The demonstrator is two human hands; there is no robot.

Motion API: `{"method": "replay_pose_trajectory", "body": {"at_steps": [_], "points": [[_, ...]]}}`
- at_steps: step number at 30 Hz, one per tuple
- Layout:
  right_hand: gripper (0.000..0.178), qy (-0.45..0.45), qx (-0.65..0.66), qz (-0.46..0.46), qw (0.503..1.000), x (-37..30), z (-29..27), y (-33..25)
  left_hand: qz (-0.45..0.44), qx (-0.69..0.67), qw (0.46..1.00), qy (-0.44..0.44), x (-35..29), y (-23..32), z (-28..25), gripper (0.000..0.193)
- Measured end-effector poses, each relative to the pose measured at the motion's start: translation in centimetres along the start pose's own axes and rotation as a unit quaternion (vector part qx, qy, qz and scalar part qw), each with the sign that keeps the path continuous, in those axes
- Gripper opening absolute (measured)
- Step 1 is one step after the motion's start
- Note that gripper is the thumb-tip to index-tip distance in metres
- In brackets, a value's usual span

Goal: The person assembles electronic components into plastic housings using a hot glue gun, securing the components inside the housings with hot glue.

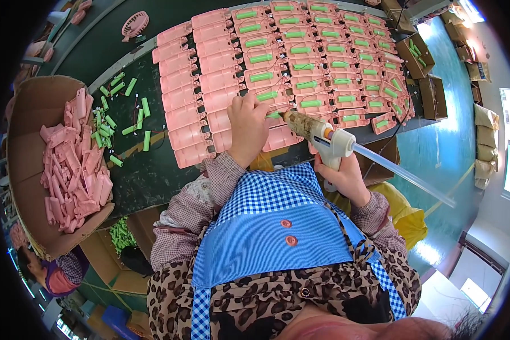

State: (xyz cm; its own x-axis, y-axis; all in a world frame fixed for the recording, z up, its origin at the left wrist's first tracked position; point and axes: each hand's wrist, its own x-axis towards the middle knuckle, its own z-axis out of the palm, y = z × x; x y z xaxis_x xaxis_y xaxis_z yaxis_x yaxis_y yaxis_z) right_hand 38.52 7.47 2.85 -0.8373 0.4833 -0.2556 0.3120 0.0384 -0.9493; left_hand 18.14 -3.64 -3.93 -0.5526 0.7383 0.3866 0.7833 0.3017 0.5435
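My right hand (348, 180) is wrapped round the grip of a white hot glue gun (339, 143). A long clear glue stick (402, 171) sticks out of its back end. The gun's stained front part points left, its tip close to a green battery cell (273, 115). My left hand (248, 126) has its fingertips closed on that cell, over the near rows of pink plastic shells (218, 80). Many shells on the right side carry a green cell with thin dark wires; those on the left are bare inside.
A cardboard box (25, 141) of loose pink parts stands at the left table edge. Loose green cells (140, 119) lie beside it on the dark table (147, 181). Small cartons (432, 97) flank the right edge. Another person (56, 266) is at the lower left.
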Motion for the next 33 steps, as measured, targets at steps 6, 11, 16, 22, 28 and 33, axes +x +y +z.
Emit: {"method": "replay_pose_trajectory", "body": {"at_steps": [6,11,16,22,28,33], "points": [[0.04,-0.004,0.016,0.022,1.0,-0.5,0.0,-0.1,-0.024,0.007,0.999,0.044,0.3,1.2,-2.7,0.023],[0.04,-0.018,0.087,0.022,0.996,-0.6,-0.2,-0.5,-0.037,0.03,0.992,0.113,-0.6,-1.7,-7.2,0.014],[0.044,-0.012,0.109,0.008,0.994,-0.8,-0.8,-0.7,-0.156,0.156,0.961,0.166,-4.6,-9.8,-13.4,0.019],[0.044,-0.013,0.11,-0.002,0.994,-1.3,-0.9,-0.9,-0.23,0.189,0.947,0.116,-7.2,-14.3,-14.1,0.02],[0.046,-0.024,0.118,0.012,0.993,-1.2,-0.8,-1.2,-0.344,-0.22,0.889,0.207,-6.2,-10.7,-17.1,0.008],[0.043,-0.04,0.128,0.033,0.99,-1.9,-0.8,-0.7,-0.314,-0.513,0.788,0.131,-5.3,-8.5,-16.6,0.016]]}}
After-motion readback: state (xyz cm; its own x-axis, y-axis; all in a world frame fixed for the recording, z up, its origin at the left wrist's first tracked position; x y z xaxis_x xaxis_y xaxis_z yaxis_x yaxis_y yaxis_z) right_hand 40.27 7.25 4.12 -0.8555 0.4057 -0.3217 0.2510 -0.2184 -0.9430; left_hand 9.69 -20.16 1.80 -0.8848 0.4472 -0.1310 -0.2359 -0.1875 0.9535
